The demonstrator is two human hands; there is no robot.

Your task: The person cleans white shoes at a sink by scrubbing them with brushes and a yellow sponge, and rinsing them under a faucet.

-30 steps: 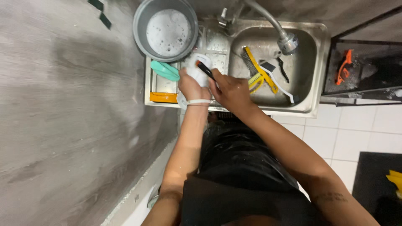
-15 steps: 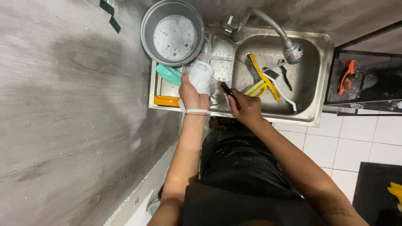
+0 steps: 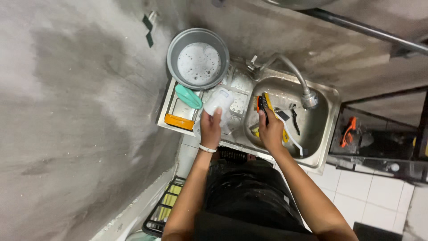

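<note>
Landmark: your steel sink [image 3: 327, 134], a single basin with a ribbed draining board on its left side. Farthest from the basin, past the board's outer end: a grey concrete counter [image 3: 67, 111], bare and water-marked. At the board's far corner: one round grey pot [image 3: 198, 59], upright, filled with white suds. Just below the pot, on the board: one teal soap-shaped object [image 3: 187, 96], lying flat; beside it at the board's near edge, one orange object [image 3: 178, 121], kind not clear. Next toward the basin: your left hand [image 3: 211, 129], white band at the wrist, fingers closed round the lower part of a white cup-like container [image 3: 218, 101] held over the board, open end not clearly visible. At the basin's left rim: your right hand [image 3: 270, 130], curled shut around the handle of a dark brush [image 3: 263, 106], whose head points away from you over the basin. Inside the basin, under and beside that hand: one yellow brush [image 3: 270, 101] and one white-handled brush [image 3: 292, 134], lying loose on the bottom. Above the basin: a curved metal tap [image 3: 292, 73], its spout head hanging over the middle. Beyond the basin's right rim: a dark shelf [image 3: 379, 147] with an orange object [image 3: 347, 131] on it.
</note>
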